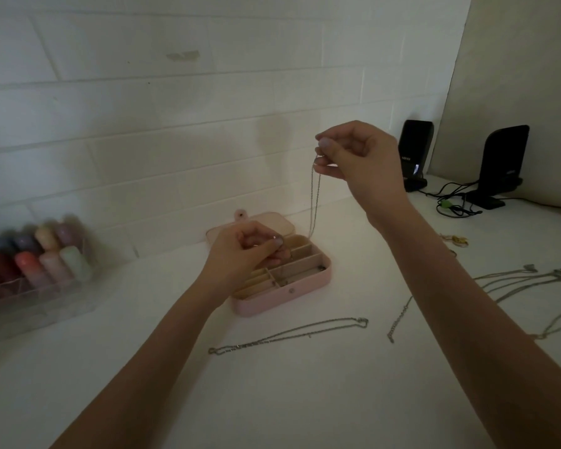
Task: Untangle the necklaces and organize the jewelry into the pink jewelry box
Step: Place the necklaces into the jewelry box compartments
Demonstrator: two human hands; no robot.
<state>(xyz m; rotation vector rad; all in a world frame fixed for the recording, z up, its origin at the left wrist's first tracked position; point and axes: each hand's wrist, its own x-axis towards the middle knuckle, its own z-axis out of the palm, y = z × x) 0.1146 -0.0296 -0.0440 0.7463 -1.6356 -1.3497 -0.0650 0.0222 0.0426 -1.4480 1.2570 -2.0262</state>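
above the box [282,294], my right hand [353,153] pinches a chain [314,202] dangling into it; my left hand [246,251] pinches its low end. lowered fast, i think it could knot again.

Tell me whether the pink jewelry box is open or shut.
Open. The pink jewelry box has its lid folded back flat toward the wall, and its beige divided compartments are exposed.
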